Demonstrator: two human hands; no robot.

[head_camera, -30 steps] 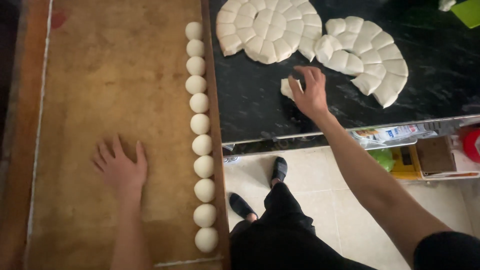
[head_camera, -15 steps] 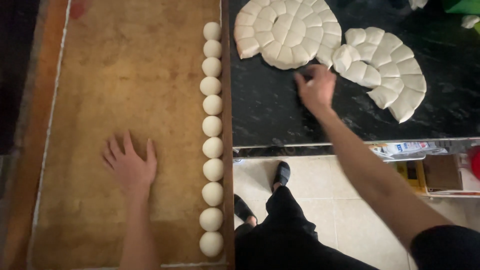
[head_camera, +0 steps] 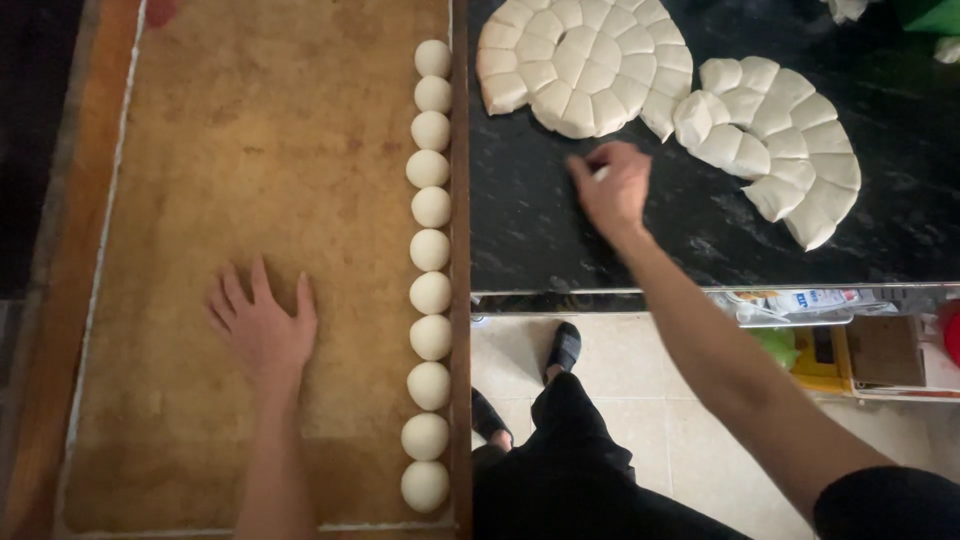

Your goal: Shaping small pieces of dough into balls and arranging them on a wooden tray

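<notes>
The left hand [head_camera: 262, 325] lies flat, fingers spread, on the brown tray [head_camera: 250, 150]. A row of round dough balls [head_camera: 430, 250] runs down the tray's right edge. Beside the tray is a black counter [head_camera: 540, 230]. Over it, the right hand [head_camera: 612, 188] pinches a small white dough piece [head_camera: 600, 172], below the cut dough rounds [head_camera: 585, 65].

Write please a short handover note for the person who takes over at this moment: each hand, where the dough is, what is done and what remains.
Left hand: flat, palm down on the brown cloth-lined tray, holding nothing.
Right hand: over the black counter, fingers pinched on a small dough piece, mostly hidden.
Done: eleven dough balls stand in one column along the tray's right edge.
Left: two fans of cut dough pieces, the larger and the smaller, lie on the counter, not yet rolled. Most of the tray holds no balls.
</notes>
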